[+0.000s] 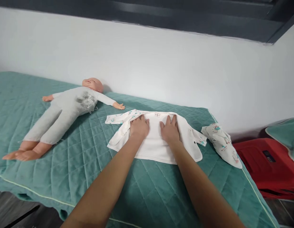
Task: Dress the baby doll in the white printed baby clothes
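Observation:
A small white baby jacket [154, 139] lies spread open on the green quilted cover, its plain inside facing up and its patterned sleeves out to the sides. My left hand [139, 126] rests on the inside near the left front panel, fingers spread toward the collar. On the other side, my right hand [170, 129] lies on the cloth with fingers apart, its tips under or against the folded right edge. Neither hand grips the fabric. A baby doll [73, 104] in a grey-white cloth body lies on its back to the left, with a torn patch at its side.
A bundled patterned cloth [221, 144] sits at the right edge of the green quilted cover [89, 177]. Beyond that edge stands a red case [265, 158] with green fabric [284, 136] beside it. A white wall [147, 66] runs along the back.

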`<state>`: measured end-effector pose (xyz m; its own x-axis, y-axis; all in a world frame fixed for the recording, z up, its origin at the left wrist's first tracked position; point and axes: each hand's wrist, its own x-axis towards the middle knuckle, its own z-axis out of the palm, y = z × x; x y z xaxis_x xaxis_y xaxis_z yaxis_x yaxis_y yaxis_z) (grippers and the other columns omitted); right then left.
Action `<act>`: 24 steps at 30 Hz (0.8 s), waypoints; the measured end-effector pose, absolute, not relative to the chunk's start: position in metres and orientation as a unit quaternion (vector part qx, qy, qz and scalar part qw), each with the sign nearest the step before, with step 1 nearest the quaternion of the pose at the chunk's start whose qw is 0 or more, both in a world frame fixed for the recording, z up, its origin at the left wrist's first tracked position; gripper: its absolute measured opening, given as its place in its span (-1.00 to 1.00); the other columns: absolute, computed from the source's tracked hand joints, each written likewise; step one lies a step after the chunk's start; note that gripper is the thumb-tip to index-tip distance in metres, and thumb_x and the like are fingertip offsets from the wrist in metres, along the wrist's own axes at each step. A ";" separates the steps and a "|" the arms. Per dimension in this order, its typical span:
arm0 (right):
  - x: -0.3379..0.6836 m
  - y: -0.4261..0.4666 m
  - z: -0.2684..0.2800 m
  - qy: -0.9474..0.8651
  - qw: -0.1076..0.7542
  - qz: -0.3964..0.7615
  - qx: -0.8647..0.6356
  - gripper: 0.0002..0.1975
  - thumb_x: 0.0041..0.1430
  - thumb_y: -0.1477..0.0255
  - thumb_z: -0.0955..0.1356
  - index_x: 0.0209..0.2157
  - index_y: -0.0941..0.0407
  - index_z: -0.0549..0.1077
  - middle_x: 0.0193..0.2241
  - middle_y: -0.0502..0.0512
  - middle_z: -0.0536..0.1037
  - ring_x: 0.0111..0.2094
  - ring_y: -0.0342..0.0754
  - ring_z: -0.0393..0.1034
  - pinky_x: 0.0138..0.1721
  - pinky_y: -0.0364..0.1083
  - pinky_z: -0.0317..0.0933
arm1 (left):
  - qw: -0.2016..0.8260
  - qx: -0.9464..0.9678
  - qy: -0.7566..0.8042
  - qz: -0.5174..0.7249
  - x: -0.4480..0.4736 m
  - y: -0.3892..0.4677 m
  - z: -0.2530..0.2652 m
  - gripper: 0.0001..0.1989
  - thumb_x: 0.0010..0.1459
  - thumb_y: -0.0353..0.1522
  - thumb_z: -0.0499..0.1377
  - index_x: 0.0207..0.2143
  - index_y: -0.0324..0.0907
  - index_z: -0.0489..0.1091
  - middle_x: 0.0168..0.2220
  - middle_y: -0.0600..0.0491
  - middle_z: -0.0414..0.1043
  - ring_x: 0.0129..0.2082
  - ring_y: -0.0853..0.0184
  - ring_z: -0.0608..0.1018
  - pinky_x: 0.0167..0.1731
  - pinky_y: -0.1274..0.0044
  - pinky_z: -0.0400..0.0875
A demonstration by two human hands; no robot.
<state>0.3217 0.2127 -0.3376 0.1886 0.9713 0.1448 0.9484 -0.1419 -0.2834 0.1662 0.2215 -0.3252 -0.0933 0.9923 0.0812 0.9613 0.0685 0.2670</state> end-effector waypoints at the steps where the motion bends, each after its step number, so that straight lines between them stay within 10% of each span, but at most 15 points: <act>1: 0.322 0.213 -0.339 -0.637 0.153 0.036 -0.755 -0.32 0.38 0.16 0.08 0.38 0.26 -0.02 0.43 0.42 -0.20 0.35 0.34 0.01 0.27 0.15 0.03 | 0.063 0.671 0.729 0.123 0.166 0.222 -0.326 -0.45 0.37 -0.15 -0.15 0.24 -0.27 0.22 0.13 -0.29 0.42 0.12 -0.04 0.46 0.11 0.18 0.26; 15: 0.318 0.214 -0.335 -0.650 0.088 0.043 -0.754 -0.30 0.40 0.17 0.01 0.38 0.35 -0.01 0.41 0.51 -0.11 0.41 0.27 -0.15 0.33 0.14 -0.14 | 0.054 0.669 0.735 0.101 0.170 0.226 -0.328 -0.46 0.38 -0.18 -0.20 0.15 -0.32 0.32 -0.11 -0.27 0.56 -0.03 -0.01 0.59 0.01 0.22 0.36; 24: 0.311 0.215 -0.334 -0.644 0.076 0.037 -0.760 -0.31 0.41 0.22 0.02 0.38 0.38 -0.03 0.40 0.58 -0.09 0.41 0.27 -0.12 0.33 0.14 -0.16 | 0.039 0.760 0.637 0.124 0.177 0.214 -0.328 -0.52 0.37 -0.35 -0.19 0.21 -0.31 0.28 0.33 -0.22 0.18 0.25 0.12 0.37 0.11 0.32 0.40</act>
<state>0.3113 0.2154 -0.3340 0.1680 0.9849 0.0417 0.9736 -0.1592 -0.1634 0.1774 0.2135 -0.3277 0.1585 0.9776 0.1383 0.9580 -0.1862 0.2180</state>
